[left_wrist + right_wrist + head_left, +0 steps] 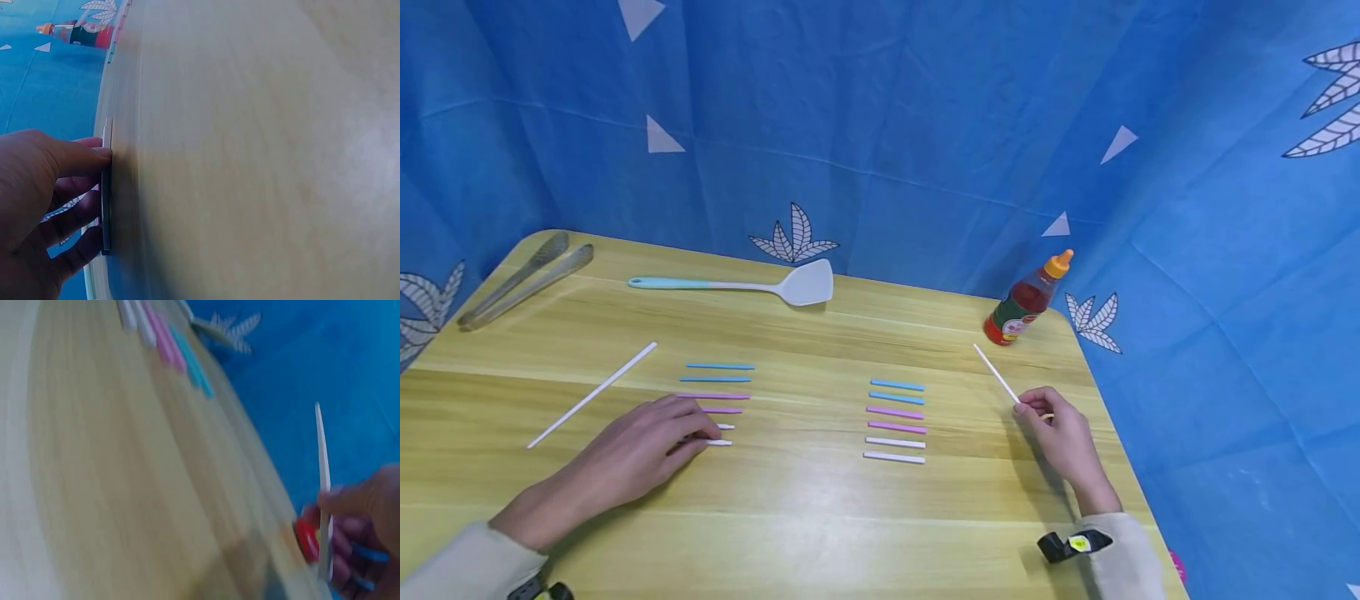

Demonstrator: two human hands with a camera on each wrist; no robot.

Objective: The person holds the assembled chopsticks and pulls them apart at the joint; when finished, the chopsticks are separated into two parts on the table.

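My left hand (643, 450) is over the left group of short coloured sticks and pinches the nearest white stick (720, 443) between thumb and fingers. In the left wrist view that stick (106, 206) lies along the fingertips, low at the table. Beside it the other white stick (726, 427) is mostly hidden by the hand. Pink sticks (722, 410) and blue sticks (718, 379) lie just beyond. My right hand (1063, 437), on the right side, pinches a slim white chopstick (996, 373) by one end. Its far end points up and away, towards the sauce bottle.
A second white chopstick (591, 396) lies slanted at left. Between the hands is a column of short blue, pink and white sticks (895, 442). Metal tongs (523, 279), a white spatula (805, 283) and a red sauce bottle (1022, 308) line the back of the wooden table (805, 533).
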